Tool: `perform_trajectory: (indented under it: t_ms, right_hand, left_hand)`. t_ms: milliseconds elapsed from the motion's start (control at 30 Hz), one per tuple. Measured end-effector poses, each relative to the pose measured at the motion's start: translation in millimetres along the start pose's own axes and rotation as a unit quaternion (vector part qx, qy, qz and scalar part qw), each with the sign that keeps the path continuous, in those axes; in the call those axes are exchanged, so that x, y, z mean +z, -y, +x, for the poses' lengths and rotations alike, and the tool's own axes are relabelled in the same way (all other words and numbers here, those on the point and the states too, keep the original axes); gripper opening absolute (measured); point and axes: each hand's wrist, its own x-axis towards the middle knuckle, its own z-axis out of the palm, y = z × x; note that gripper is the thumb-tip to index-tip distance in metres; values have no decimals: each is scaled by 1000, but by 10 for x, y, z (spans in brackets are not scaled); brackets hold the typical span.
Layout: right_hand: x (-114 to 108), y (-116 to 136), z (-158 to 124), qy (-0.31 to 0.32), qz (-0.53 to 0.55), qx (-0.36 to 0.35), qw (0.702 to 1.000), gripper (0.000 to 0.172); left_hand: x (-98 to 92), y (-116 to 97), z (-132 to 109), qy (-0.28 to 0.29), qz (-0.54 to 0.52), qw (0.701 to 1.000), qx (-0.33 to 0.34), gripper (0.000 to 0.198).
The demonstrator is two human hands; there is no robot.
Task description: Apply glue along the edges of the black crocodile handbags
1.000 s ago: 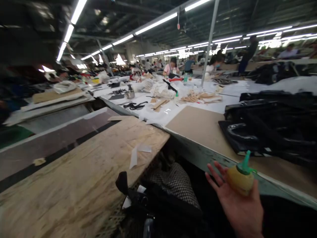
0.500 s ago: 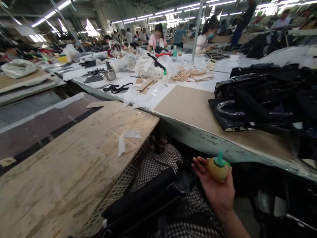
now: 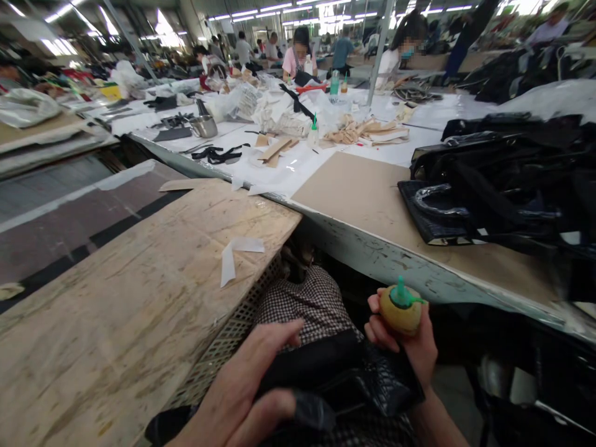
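Note:
My right hand (image 3: 410,347) has its fingers curled round a squat yellowish glue bottle (image 3: 399,313) with a green nozzle pointing up. Across my lap, on checked cloth (image 3: 307,298), lies a black bag (image 3: 321,366) with a crocodile-like textured part near my right wrist. My left hand (image 3: 251,379) is over the left part of the bag, open, with thumb and index finger apart. Dark tape or a cover wraps the thumb tip. Whether this hand touches the bag I cannot tell, and its other fingers are hidden.
A worn wooden board (image 3: 153,298) with a bent white strip (image 3: 237,251) is on my left, above a lattice basket (image 3: 233,323). Black bags (image 3: 488,186) are piled on brown board (image 3: 344,186) at right. Another green-tipped bottle (image 3: 313,133) stands farther back. People work beyond.
My left hand has come into view over the bag. The fingers of my right hand have closed round the glue bottle, which has moved slightly left. The bag has shifted towards the right.

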Motion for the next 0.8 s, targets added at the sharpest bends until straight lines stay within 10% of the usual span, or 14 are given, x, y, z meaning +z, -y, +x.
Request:
perform_trajectory:
  t_ms: [100,333,467,633,800]
  right_hand:
    - [52,21,-63,-12,0,-14,1000,55]
    - [13,223,-110,-75,14,-65,995,54]
    - [14,383,-118,-92,10,-104,990,55]
    - [141,423,-90,-94,-74,-104,987,63]
    - [286,367,-48,-113,-163,-40,979,65]
  left_hand:
    - [47,286,363,57,-110,980,-154,58]
    - [257,550,879,320,-490,764,-272,68]
    - [397,391,903,324,-385,825,-256,68]
    - [722,193,696,240,52,969,-29,24]
    - [886,141,637,23,279,897,341,16]
